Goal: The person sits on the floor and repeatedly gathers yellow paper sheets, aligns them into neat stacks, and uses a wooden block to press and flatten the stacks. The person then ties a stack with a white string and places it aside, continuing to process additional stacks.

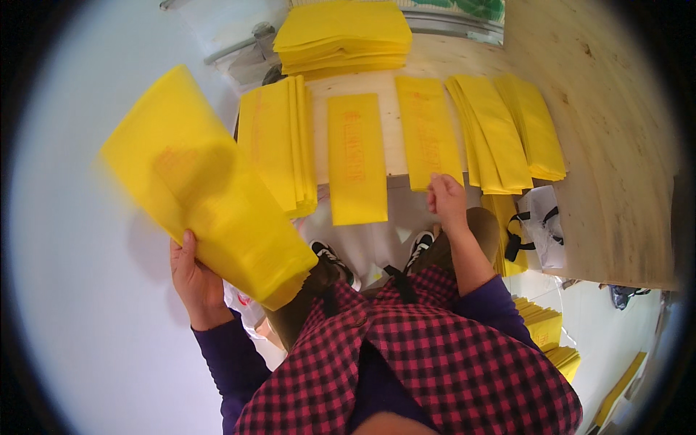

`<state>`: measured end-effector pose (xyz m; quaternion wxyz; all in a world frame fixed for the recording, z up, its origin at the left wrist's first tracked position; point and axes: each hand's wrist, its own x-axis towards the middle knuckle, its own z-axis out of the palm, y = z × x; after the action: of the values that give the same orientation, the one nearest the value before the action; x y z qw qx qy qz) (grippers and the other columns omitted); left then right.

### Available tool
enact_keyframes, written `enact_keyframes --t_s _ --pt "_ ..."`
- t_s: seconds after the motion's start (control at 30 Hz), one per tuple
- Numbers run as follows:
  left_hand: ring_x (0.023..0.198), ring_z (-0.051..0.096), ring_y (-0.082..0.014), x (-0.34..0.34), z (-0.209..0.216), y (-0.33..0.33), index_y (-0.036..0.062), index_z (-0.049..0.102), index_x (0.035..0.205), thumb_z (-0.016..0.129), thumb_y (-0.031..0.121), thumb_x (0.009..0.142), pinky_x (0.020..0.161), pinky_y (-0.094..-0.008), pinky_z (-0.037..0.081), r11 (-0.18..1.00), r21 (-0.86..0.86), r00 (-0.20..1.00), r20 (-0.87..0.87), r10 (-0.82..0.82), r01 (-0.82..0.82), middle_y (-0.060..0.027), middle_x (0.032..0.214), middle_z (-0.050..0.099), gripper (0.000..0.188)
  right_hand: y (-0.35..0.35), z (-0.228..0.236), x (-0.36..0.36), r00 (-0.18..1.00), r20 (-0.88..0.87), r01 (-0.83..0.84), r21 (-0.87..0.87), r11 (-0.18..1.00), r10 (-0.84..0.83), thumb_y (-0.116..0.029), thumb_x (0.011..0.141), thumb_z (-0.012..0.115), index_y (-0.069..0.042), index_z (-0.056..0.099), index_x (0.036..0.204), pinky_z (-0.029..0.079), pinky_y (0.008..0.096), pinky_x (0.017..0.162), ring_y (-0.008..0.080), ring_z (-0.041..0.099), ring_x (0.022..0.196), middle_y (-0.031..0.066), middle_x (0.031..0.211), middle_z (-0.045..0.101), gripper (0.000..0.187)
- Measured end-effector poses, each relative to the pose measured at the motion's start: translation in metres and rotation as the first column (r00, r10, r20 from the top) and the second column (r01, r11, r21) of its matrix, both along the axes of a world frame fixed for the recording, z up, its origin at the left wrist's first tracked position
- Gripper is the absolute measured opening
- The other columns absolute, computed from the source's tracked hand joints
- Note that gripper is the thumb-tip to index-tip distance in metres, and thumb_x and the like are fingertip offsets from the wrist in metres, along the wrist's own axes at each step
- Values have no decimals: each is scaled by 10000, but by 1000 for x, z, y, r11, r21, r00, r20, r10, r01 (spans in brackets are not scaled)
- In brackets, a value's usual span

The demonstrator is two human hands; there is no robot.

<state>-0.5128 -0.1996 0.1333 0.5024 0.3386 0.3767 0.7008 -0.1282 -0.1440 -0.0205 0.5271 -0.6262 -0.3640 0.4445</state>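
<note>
My left hand (194,279) pinches a long yellow cloth-like folded piece (225,225) at its lower left edge, thumb on top. The piece tilts up to the left, its upper end blurred, with faint reddish print. My right hand (447,201) is closed, fingers curled, at the lower edge of a flat yellow printed piece (428,130) on the table. Whether the fingers grip that edge or only overlap it I cannot tell. Left of it, another printed yellow piece (357,156) lies with its near end past the table edge.
A thick yellow stack (344,32) stands at the back of the wooden table (464,61). Folded yellow bundles lie at the left (268,138) and right (493,134). A wooden panel (609,159) rises on the right. More yellow bundles (544,326) sit low at the right.
</note>
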Motion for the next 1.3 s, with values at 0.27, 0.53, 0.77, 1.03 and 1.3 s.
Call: enact_keyframes --t_s 0.27,0.53,0.77,1.03,1.3 --pt "1140 495 -226 3 3 21 7 414 1267 469 159 929 970 -365 400 986 -5 985 19 -169 169 -114 1245 507 374 15 37 -89 790 -97 -558 293 777 605 -364 920 499 -30 505 1135 451 308 834 185 560 987 98 1046 576 397" --pt "1131 512 -245 -3 -1 62 7 419 1266 472 144 920 962 -376 414 934 -81 925 191 -329 349 -130 1243 514 376 42 89 -161 508 -443 -638 382 669 738 -363 903 534 19 334 1311 408 338 915 232 517 1101 127 1181 522 593" --pt "1120 514 -237 -34 -21 68 12 400 1271 444 154 933 943 -363 428 945 -216 969 20 -247 245 -128 1240 510 370 39 91 -217 670 18 -683 408 606 742 -96 800 607 26 333 1287 416 339 905 253 532 1071 163 1148 538 573" --pt "1106 521 -205 -53 0 115 16 402 1271 441 230 941 929 -333 435 960 -223 944 -243 -225 171 -107 1225 521 395 76 112 -239 778 107 -594 446 670 619 -57 787 590 16 367 1258 433 327 869 219 553 1028 145 1098 567 527" --pt "1023 553 -187 -60 -30 227 -8 372 1297 467 194 932 825 -289 472 817 -260 831 -84 -550 515 -109 1185 534 428 166 80 -234 816 -83 -516 340 786 572 -45 779 595 28 361 1262 473 311 802 223 589 959 181 1078 573 541"
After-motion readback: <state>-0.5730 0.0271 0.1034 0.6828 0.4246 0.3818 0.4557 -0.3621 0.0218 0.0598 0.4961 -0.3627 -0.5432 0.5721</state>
